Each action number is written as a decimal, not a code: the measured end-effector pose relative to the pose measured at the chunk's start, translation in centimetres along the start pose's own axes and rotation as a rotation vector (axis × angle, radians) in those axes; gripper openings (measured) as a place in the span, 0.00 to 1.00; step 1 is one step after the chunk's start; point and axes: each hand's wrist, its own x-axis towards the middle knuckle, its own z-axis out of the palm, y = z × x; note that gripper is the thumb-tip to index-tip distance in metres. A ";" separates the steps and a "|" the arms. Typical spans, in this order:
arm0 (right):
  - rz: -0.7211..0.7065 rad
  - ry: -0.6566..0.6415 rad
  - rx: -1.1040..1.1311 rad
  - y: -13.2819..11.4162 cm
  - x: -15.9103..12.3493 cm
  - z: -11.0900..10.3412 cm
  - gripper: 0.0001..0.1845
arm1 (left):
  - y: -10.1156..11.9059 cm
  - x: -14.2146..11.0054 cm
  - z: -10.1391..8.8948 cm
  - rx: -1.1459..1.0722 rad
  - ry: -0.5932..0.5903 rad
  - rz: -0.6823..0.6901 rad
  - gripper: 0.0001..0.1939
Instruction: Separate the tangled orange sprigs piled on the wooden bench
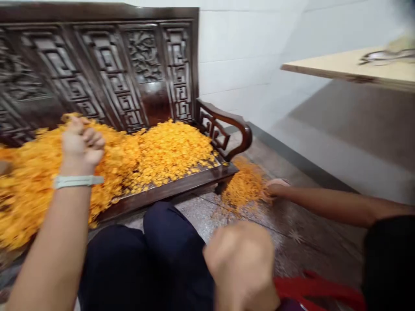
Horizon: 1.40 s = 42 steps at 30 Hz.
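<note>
Left hand (82, 144) half-curled in orange petals (168, 155), right hand (241, 263) fisted, blurred

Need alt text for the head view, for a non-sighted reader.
The person's left hand curls over orange petals heaped on a carved dark wooden bench; the right hand is a blurred fist. Another person's hand touches a petal pile on the floor.
</note>
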 end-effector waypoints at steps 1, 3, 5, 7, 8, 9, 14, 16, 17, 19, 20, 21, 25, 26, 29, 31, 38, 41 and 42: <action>0.017 -0.023 0.047 0.1 1.2 1.2 0.17 | -0.2 -0.1 -0.2 0.039 0.001 0.082 0.23; 0.049 -0.011 0.158 0.2 3.5 3.3 0.16 | -1.4 0.0 -0.2 0.104 0.007 0.144 0.23; 0.079 0.041 0.262 0.1 5.5 4.1 0.15 | -2.9 -0.1 -0.5 0.140 0.004 0.099 0.22; 0.106 0.084 0.315 0.2 7.1 3.9 0.13 | -4.2 -0.6 -1.4 0.182 -0.003 0.036 0.19; 0.121 0.102 0.333 0.6 7.6 3.7 0.11 | -4.7 -0.9 -2.0 0.201 0.004 0.009 0.18; 0.138 0.120 0.354 1.2 7.9 3.4 0.10 | -5.1 -1.2 -2.8 0.215 0.020 -0.014 0.18; 0.269 0.177 0.457 8.1 5.0 4.2 0.10 | -5.8 -1.6 -6.1 0.208 0.131 -0.097 0.19; 0.282 0.150 0.419 10.6 2.6 5.3 0.11 | -5.8 -1.3 -6.4 0.166 0.125 -0.092 0.19; 0.256 0.130 0.361 11.3 1.4 5.9 0.11 | -5.9 -1.1 -6.4 0.142 0.113 -0.074 0.19; 0.119 0.085 0.169 11.8 -0.3 7.1 0.12 | -6.0 -0.8 -6.0 0.113 0.121 -0.060 0.18; 0.026 0.055 0.050 11.7 -0.8 7.7 0.15 | -6.1 -0.7 -5.7 0.104 0.131 -0.063 0.18; -0.065 0.014 -0.062 11.3 -1.1 8.3 0.18 | -6.2 -0.6 -5.5 0.095 0.144 -0.064 0.18; -0.289 -0.225 -0.334 10.2 -1.0 10.6 0.27 | -6.8 -0.6 -4.9 0.055 0.162 -0.048 0.19; -0.314 -0.235 -0.367 10.3 -0.8 11.1 0.25 | -6.9 -0.6 -4.9 0.051 0.159 -0.041 0.19; -0.405 -0.074 -0.464 10.9 -0.3 12.1 0.18 | -6.9 -0.5 -5.7 0.062 0.140 -0.034 0.19; -0.470 0.035 -0.489 11.2 0.0 12.3 0.18 | -6.8 -0.5 -6.4 0.075 0.126 -0.045 0.19; -0.610 -0.041 -0.660 9.0 -3.2 11.1 0.11 | -5.9 -0.3 -8.3 0.015 0.183 -0.030 0.19; -0.687 -0.273 -0.658 8.2 -7.6 10.3 0.09 | -4.4 0.3 -9.5 -0.060 0.225 0.058 0.18; -0.667 -0.395 -0.597 8.0 -9.1 10.0 0.11 | -3.7 0.6 -10.0 -0.092 0.239 0.087 0.17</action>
